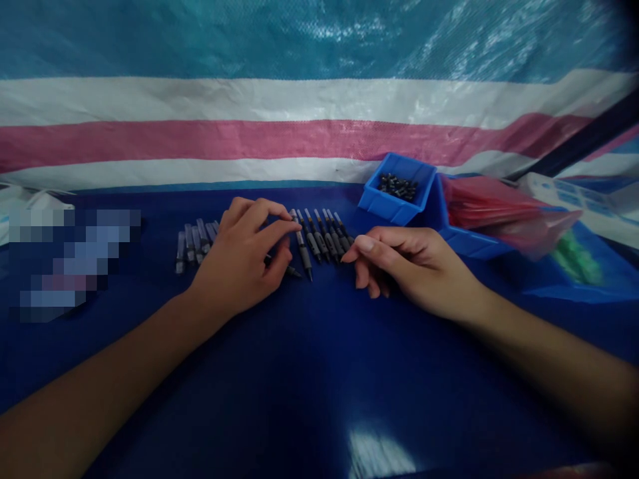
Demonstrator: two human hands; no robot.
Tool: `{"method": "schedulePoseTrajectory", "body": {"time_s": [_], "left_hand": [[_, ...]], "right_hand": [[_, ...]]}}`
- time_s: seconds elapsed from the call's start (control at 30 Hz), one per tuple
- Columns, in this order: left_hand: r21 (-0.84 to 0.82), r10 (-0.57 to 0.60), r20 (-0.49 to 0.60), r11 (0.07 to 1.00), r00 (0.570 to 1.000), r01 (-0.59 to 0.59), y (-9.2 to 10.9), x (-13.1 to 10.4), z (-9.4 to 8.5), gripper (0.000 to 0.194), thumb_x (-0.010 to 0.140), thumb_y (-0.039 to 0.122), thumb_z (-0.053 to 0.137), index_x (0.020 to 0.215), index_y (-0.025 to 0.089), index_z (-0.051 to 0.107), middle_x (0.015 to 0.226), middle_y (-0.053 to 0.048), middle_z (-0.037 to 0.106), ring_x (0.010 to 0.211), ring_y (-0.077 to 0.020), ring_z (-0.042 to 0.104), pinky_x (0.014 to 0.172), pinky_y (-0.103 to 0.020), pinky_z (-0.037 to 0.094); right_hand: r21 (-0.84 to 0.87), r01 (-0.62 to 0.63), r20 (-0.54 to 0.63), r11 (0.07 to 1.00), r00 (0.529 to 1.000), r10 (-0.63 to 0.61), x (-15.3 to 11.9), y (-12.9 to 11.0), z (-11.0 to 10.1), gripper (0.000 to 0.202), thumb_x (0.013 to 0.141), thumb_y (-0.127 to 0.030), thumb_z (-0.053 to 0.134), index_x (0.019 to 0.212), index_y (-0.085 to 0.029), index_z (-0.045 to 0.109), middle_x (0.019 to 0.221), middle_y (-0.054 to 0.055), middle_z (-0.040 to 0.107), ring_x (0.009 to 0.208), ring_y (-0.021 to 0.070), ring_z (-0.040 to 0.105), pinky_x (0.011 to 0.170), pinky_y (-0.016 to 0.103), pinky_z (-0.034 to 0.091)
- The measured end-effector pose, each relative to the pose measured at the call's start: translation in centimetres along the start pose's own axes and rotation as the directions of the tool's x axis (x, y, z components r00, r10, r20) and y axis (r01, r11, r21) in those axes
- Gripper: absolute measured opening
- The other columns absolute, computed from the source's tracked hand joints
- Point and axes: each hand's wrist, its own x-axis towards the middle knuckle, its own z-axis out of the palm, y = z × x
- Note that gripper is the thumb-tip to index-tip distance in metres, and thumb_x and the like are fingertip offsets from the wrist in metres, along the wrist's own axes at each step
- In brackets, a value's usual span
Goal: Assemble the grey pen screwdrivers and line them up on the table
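Observation:
My left hand (244, 256) is over the pens with its fingers bent and apart. Its fingertips are at the upper end of a grey pen (304, 253), touching or just above it. Under the palm another dark pen tip (293, 271) shows; the rest is covered. Several grey pens with clear upper ends (324, 239) lie side by side, tips toward me. At their right end is my right hand (414, 269), fingers curled and thumb against the index finger; anything between them is hidden. Left of my left hand lie several clear pen barrels or caps (192, 243), partly covered.
A blue bin (372, 199) of small black parts (398, 187) stands at the back right. Beside it, a larger blue bin (469, 243) holds red plastic bags (492, 206). Further right lies green material (578, 258) in clear plastic. A striped tarp (249, 140) hangs behind the blue table (279, 386).

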Motion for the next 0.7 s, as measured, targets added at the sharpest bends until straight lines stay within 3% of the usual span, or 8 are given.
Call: {"method": "schedulePoseTrajectory", "body": {"time_s": [0.13, 0.4, 0.7], "left_hand": [[-0.043, 0.034, 0.045, 0.999, 0.998, -0.032, 0.29, 0.00, 0.07, 0.024, 0.114, 0.020, 0.061, 0.133, 0.019, 0.077, 0.130, -0.015, 0.073, 0.113, -0.0322, 0.069, 0.094, -0.051, 0.062], [-0.014, 0.085, 0.082, 0.996, 0.993, -0.084, 0.87, -0.18, 0.17, 0.026, 0.118, 0.022, 0.060, 0.129, 0.014, 0.082, 0.125, -0.013, 0.078, 0.108, -0.0294, 0.071, 0.087, -0.045, 0.062], [-0.100, 0.136, 0.086, 0.987, 0.987, -0.127, 0.73, -0.02, 0.27, 0.018, 0.118, 0.023, 0.064, 0.124, 0.016, 0.079, 0.131, -0.015, 0.076, 0.112, -0.0285, 0.071, 0.101, -0.048, 0.063]], "right_hand": [[0.000, 0.000, 0.010, 1.000, 1.000, 0.000, 0.03, 0.08, -0.04, 0.044, 0.114, -0.060, 0.075, 0.102, -0.020, 0.086, 0.077, 0.003, 0.080, 0.059, 0.0122, 0.070, 0.052, 0.023, 0.051], [-0.004, -0.001, 0.011, 1.000, 1.000, 0.001, -0.05, 0.21, -0.13, 0.044, 0.112, -0.062, 0.077, 0.101, -0.019, 0.086, 0.078, 0.003, 0.081, 0.058, 0.0124, 0.070, 0.052, 0.023, 0.050], [-0.010, 0.001, 0.023, 1.000, 1.000, -0.001, 0.03, 0.14, -0.05, 0.043, 0.110, -0.061, 0.079, 0.100, -0.020, 0.086, 0.078, 0.003, 0.081, 0.059, 0.0131, 0.070, 0.052, 0.024, 0.051]]}}
